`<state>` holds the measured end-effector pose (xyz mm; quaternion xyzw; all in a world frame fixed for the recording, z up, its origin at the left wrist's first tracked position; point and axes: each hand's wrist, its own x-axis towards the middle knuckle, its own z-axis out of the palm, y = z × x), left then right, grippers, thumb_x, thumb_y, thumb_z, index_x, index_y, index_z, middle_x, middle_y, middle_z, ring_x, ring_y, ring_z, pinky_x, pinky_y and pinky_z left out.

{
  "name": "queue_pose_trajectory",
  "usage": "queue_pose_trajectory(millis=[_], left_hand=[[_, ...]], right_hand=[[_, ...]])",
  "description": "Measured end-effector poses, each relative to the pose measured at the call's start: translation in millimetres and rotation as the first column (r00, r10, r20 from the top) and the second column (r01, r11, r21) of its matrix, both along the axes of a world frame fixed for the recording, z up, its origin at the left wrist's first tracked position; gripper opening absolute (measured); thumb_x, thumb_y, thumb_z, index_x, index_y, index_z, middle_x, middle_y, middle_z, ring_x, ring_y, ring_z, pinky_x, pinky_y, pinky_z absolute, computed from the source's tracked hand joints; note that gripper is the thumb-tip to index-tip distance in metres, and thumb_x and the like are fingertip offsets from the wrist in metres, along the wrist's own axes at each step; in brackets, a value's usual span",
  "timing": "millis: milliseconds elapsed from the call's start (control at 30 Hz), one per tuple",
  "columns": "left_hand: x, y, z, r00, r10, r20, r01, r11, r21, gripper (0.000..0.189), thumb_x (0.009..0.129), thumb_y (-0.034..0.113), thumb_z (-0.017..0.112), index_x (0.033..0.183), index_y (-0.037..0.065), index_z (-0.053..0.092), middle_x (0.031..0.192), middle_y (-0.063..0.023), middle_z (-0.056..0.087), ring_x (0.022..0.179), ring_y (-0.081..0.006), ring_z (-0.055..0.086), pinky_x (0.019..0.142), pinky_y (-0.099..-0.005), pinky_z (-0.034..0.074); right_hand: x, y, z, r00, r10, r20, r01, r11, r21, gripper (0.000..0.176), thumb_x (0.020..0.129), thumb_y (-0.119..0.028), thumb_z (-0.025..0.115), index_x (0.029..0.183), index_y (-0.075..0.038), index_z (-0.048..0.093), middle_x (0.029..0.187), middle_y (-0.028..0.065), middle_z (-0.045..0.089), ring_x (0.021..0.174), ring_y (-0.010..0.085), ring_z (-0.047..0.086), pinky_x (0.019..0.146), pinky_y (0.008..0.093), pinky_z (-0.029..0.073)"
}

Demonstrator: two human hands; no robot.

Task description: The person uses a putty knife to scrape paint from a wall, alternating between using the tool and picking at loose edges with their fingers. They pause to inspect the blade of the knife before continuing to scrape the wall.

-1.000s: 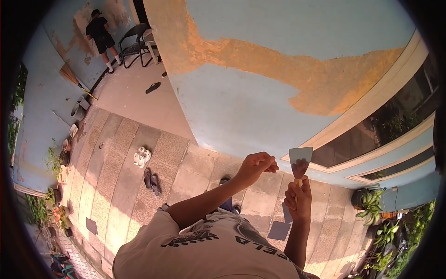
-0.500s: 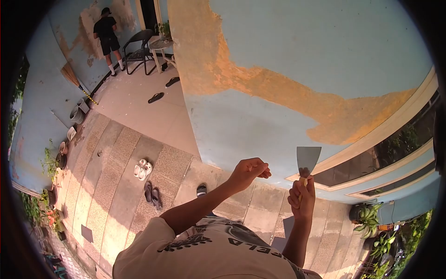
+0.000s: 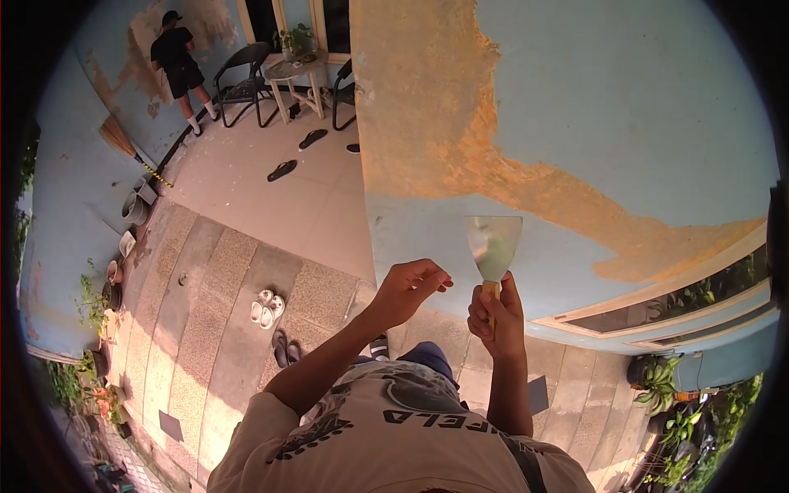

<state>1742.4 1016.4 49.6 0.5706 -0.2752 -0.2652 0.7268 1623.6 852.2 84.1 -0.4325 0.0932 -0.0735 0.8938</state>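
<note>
— Head view: what do the hands have?

— The right hand (image 3: 496, 322) has its fingers (image 3: 481, 316) wrapped tightly around the yellowish handle of a putty knife (image 3: 494, 246). The blade points up and away from the body. The left hand (image 3: 404, 289) is just beside it and not touching it. Its fingers are curled in, thumb against fingertips, and I see nothing in them.

— Where is the knife against the wall?

— The blade is in front of the blue wall (image 3: 625, 123), just under the edge of the bare orange patch (image 3: 427, 123). I cannot tell whether it touches.

— Anything else around?

— A pair of white sandals (image 3: 265, 308) lies on the paved floor. Far off, another person (image 3: 177, 62) faces a second scraped wall, near a dark chair (image 3: 246, 78), a small table (image 3: 292, 70) and a leaning broom (image 3: 123, 141).
</note>
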Motion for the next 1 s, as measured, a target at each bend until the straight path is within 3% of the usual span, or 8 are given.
queue_pose_trajectory(millis=[67, 300, 500, 567, 700, 767, 867, 1000], left_hand=[[4.5, -1.3, 10.4, 0.979, -0.014, 0.203, -0.001, 0.997, 0.073, 0.015, 0.098, 0.011, 0.058, 0.102, -0.001, 0.065, 0.096, -0.0084, 0.070, 0.092, -0.0150, 0.067, 0.084, -0.0298, 0.053], [15.4, -29.1, 17.3, 0.928, -0.054, 0.367, 0.062, 0.998, -0.009, 0.014, 0.096, 0.007, 0.057, 0.105, -0.001, 0.065, 0.103, -0.0087, 0.069, 0.095, -0.0154, 0.066, 0.084, -0.0302, 0.053], [16.6, -57.9, 12.4, 0.972, -0.175, 0.160, 0.179, 0.984, -0.012, 0.019, 0.100, 0.013, 0.055, 0.111, 0.002, 0.064, 0.107, -0.0084, 0.069, 0.099, -0.0161, 0.065, 0.085, -0.0305, 0.052], [13.8, -71.0, 18.1, 0.979, -0.204, -0.019, 0.196, 0.960, -0.200, 0.025, 0.102, 0.020, 0.053, 0.116, 0.003, 0.063, 0.110, -0.0076, 0.068, 0.103, -0.0165, 0.064, 0.088, -0.0319, 0.051], [11.9, -105.5, 27.7, 0.971, -0.189, -0.148, 0.141, 0.947, -0.289, 0.028, 0.103, 0.027, 0.051, 0.112, 0.003, 0.063, 0.105, -0.0059, 0.067, 0.104, -0.0155, 0.063, 0.091, -0.0338, 0.050], [7.9, -123.9, 30.6, 0.967, -0.173, -0.185, 0.075, 0.894, -0.442, 0.030, 0.104, 0.030, 0.049, 0.100, 0.004, 0.063, 0.092, -0.0033, 0.064, 0.093, -0.0139, 0.063, 0.085, -0.0335, 0.051], [-1.6, -146.6, 50.2, 0.949, -0.090, -0.303, -0.058, 0.892, -0.448, 0.037, 0.105, 0.035, 0.045, 0.083, 0.007, 0.056, 0.081, -0.0034, 0.063, 0.075, -0.0129, 0.060, 0.075, -0.0334, 0.049], [1.4, -165.7, 66.2, 0.937, -0.052, -0.345, -0.126, 0.871, -0.474, 0.041, 0.106, 0.037, 0.042, 0.082, 0.007, 0.057, 0.072, -0.0046, 0.062, 0.067, -0.0129, 0.058, 0.068, -0.0311, 0.047]], right_hand=[[3.2, 2.9, 0.3, 1.000, -0.019, 0.018, 0.019, 1.000, -0.011, 0.020, 0.098, -0.006, 0.053, 0.114, -0.014, 0.043, 0.069, 0.0029, 0.046, 0.044, 0.0082, 0.039, 0.038, 0.0212, 0.031], [7.6, -12.9, 8.7, 0.984, -0.138, 0.111, 0.147, 0.986, -0.079, 0.021, 0.099, -0.006, 0.050, 0.118, -0.012, 0.043, 0.071, 0.0052, 0.049, 0.047, 0.0102, 0.045, 0.041, 0.0214, 0.037], [-1.2, -30.1, 7.8, 0.975, -0.158, 0.157, 0.176, 0.979, -0.104, 0.024, 0.098, -0.006, 0.051, 0.120, -0.012, 0.043, 0.072, 0.0053, 0.050, 0.049, 0.0099, 0.046, 0.041, 0.0215, 0.037], [-3.5, -35.3, 8.2, 0.976, -0.151, 0.159, 0.167, 0.981, -0.095, 0.025, 0.098, -0.006, 0.051, 0.120, -0.012, 0.042, 0.073, 0.0054, 0.050, 0.050, 0.0096, 0.046, 0.042, 0.0215, 0.037], [-0.7, -55.2, 18.1, 0.993, -0.070, 0.100, 0.092, 0.968, -0.234, 0.033, 0.096, -0.002, 0.054, 0.124, -0.013, 0.041, 0.076, 0.0048, 0.052, 0.053, 0.0074, 0.043, 0.042, 0.0206, 0.035], [0.3, -64.2, 28.4, 0.996, -0.019, 0.088, 0.040, 0.969, -0.243, 0.038, 0.095, 0.000, 0.055, 0.127, -0.014, 0.040, 0.078, 0.0030, 0.052, 0.053, 0.0057, 0.041, 0.043, 0.0200, 0.032], [1.7, -80.0, 38.1, 0.995, 0.060, 0.084, -0.035, 0.962, -0.271, 0.035, 0.096, -0.001, 0.054, 0.126, -0.013, 0.040, 0.077, 0.0017, 0.050, 0.053, 0.0048, 0.039, 0.043, 0.0203, 0.029], [10.0, -98.6, 47.0, 0.989, 0.115, 0.091, -0.072, 0.922, -0.380, 0.027, 0.097, -0.001, 0.053, 0.118, -0.011, 0.039, 0.072, -0.0002, 0.047, 0.049, 0.0043, 0.034, 0.043, 0.0208, 0.027]])
